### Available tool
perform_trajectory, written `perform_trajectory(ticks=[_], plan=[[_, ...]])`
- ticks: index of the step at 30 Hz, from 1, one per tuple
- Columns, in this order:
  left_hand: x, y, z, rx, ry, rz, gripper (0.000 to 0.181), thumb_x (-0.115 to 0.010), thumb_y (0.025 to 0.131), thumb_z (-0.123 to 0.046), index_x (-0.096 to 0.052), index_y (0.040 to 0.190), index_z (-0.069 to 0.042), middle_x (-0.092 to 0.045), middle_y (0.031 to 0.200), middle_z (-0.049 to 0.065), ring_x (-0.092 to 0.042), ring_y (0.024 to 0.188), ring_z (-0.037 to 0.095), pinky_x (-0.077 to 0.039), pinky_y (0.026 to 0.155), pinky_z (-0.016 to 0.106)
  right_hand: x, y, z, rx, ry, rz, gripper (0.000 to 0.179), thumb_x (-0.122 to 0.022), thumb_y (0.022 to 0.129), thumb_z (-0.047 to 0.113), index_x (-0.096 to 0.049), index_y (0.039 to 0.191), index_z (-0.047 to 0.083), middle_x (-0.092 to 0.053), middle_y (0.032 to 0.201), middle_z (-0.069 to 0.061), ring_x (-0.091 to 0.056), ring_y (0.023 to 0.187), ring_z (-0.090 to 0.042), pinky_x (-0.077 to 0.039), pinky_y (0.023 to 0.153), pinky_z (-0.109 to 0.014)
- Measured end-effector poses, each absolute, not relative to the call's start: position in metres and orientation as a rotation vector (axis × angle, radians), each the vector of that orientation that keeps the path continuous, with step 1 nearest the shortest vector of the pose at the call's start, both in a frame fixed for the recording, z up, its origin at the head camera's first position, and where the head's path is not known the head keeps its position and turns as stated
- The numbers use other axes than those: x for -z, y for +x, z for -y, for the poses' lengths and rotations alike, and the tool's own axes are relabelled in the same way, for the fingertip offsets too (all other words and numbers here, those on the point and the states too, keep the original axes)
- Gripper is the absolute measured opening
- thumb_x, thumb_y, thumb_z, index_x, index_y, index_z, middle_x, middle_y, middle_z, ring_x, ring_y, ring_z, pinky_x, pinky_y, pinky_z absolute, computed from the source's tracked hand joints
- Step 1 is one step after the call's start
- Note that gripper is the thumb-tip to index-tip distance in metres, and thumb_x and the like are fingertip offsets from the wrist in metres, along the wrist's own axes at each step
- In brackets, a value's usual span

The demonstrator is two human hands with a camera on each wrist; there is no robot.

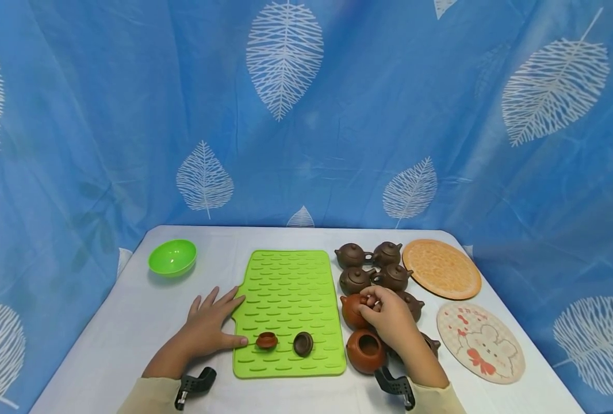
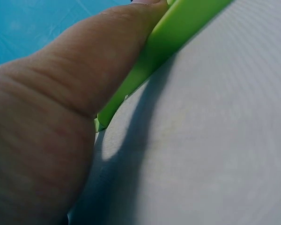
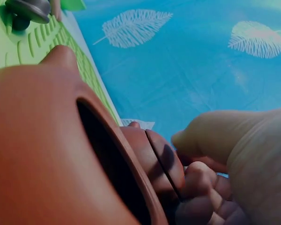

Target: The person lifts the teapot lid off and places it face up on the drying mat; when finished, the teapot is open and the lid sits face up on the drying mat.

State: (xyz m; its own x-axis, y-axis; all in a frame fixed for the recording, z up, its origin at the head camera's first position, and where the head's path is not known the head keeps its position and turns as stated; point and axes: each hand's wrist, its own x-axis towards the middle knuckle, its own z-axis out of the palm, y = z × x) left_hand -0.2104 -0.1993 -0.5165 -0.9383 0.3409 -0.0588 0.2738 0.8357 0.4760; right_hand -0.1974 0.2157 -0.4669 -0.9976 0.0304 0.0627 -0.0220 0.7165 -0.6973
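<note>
At the left edge of the green mat (image 1: 291, 299), my left hand (image 1: 208, 325) lies with spread fingers, its thumb over the near corner. My right hand (image 1: 393, 318) reaches over a reddish-brown teapot (image 1: 351, 311) and pinches its lid (image 3: 174, 164), which sits on the pot with a dark seam showing. Nearer to me stands a second reddish-brown teapot (image 1: 359, 361), its top uncovered. Two small lids rest on the mat's near part: a reddish one (image 1: 267, 341) and a dark brown one (image 1: 303, 344).
Several dark brown teapots (image 1: 355, 280) stand in rows behind and right of the reddish ones, some partly hidden by my right arm. A green bowl (image 1: 172, 257) is at the far left. On the right lie an orange round mat (image 1: 441, 269) and a rabbit-print round mat (image 1: 479, 343).
</note>
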Motion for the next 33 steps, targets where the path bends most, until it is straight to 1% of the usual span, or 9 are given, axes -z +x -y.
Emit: perform_trajectory(ticks=[8,19,25,33], plan=[[0.5160,-0.2098,0.1989,-0.698,0.468,-2.887,0.110,-0.081,0.072,-0.075,-0.047,0.159,-0.017,-0.030,0.172,0.009,-0.012,0.158,0.053,-0.001,0.120,0.078,0.4669,-0.1971,-0.2165,-1.105,-0.015,2.861,0.012,-0.077,0.094,0.018,-0.074,0.106,0.017,-0.061,0.096,0.000,-0.054,0.080,-0.015,-0.046,0.069,-0.027],[0.5157,-0.2090,0.1984,-0.717,0.461,-2.878,0.109,-0.082,0.072,-0.074,-0.047,0.159,-0.017,-0.031,0.172,0.009,-0.012,0.158,0.053,-0.001,0.120,0.077,0.4657,-0.1947,-0.2172,-1.040,-0.017,2.864,0.011,-0.074,0.096,0.018,-0.075,0.106,0.019,-0.064,0.098,-0.001,-0.055,0.084,-0.016,-0.047,0.074,-0.032],[0.5154,-0.2091,0.1978,-0.703,0.456,-2.877,0.110,-0.081,0.072,-0.075,-0.047,0.159,-0.018,-0.030,0.172,0.008,-0.012,0.158,0.053,-0.001,0.120,0.077,0.4643,-0.1937,-0.2188,-1.032,-0.058,2.873,0.013,-0.072,0.098,0.022,-0.075,0.110,0.022,-0.067,0.099,0.000,-0.057,0.086,-0.017,-0.048,0.073,-0.032],[0.5125,-0.2082,0.1977,-0.711,0.480,-2.876,0.109,-0.082,0.073,-0.073,-0.047,0.159,-0.017,-0.031,0.172,0.009,-0.012,0.158,0.054,-0.001,0.119,0.078,0.4642,-0.1934,-0.2183,-1.140,-0.106,2.827,0.013,-0.072,0.099,0.028,-0.073,0.112,0.023,-0.068,0.090,0.001,-0.057,0.077,-0.017,-0.048,0.067,-0.030]])
